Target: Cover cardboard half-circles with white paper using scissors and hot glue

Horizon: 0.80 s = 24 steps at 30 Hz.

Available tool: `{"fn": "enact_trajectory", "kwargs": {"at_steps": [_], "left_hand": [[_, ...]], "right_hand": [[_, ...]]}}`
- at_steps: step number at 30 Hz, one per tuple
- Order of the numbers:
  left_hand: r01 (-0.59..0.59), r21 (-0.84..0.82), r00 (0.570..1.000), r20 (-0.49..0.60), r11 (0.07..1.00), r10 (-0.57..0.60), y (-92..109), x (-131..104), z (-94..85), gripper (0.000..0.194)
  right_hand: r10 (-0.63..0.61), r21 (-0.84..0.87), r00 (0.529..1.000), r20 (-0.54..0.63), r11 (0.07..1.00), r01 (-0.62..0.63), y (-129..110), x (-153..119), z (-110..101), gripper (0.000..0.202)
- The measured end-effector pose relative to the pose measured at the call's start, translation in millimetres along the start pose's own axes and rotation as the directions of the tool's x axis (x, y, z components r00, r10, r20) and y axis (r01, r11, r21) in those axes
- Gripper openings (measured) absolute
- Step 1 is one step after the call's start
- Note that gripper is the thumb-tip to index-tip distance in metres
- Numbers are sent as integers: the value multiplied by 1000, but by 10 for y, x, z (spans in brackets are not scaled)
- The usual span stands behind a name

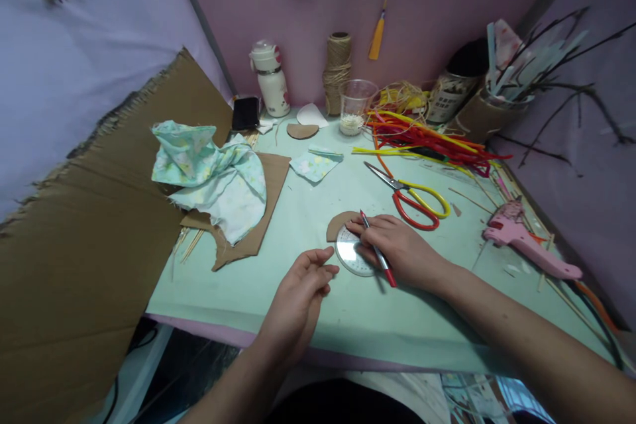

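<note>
- The left hand is above the near part of the table, its grip loose and holding nothing, fingers half curled and pointing toward the protractor.
- The right hand has its grip closed around a red-and-silver pen, which slants across the fingers with its red end toward the person; its fingertips also rest on the protractor.
- The clear protractor lies flat on the table, between the two hands and partly covered by the right one.
- A cardboard half-disc lies just beyond the protractor, meeting its far edge; whether they overlap is hard to tell.
- To the right lies a pink glue gun.
- Scissors with one red and one yellow handle lie beyond the right hand.
- At left, crumpled floral fabric rests partly on a cut cardboard sheet.
- Farther back are a second brown semicircle, red and yellow pipe cleaners and a transparent cup with small white pieces inside.
- Near the back wall stand a white bottle and a twine spool.
</note>
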State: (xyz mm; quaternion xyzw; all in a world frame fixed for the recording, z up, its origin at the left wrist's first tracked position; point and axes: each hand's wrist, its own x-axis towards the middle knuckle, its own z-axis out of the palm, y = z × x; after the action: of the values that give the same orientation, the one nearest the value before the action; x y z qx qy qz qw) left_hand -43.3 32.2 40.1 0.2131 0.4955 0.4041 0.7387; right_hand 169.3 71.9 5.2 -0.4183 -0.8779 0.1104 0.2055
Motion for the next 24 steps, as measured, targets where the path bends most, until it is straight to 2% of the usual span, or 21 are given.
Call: {"fn": "enact_trajectory", "kwargs": {"at_steps": [4,10,24], "left_hand": [[-19,13,1000,-8,1000,19,4,14,23,25],[-56,80,998,-16,995,58,-4,3,34,25],[-69,149,997,32,986,65,-24,28,26,24]], "right_hand": [[4,-24,1000,15,1000,-3,9,-8,9,23],[-19,-42,1000,-23,999,18,11,-9,5,35],[-16,-24,1000,-18,1000,16,10,-2,6,33]]}}
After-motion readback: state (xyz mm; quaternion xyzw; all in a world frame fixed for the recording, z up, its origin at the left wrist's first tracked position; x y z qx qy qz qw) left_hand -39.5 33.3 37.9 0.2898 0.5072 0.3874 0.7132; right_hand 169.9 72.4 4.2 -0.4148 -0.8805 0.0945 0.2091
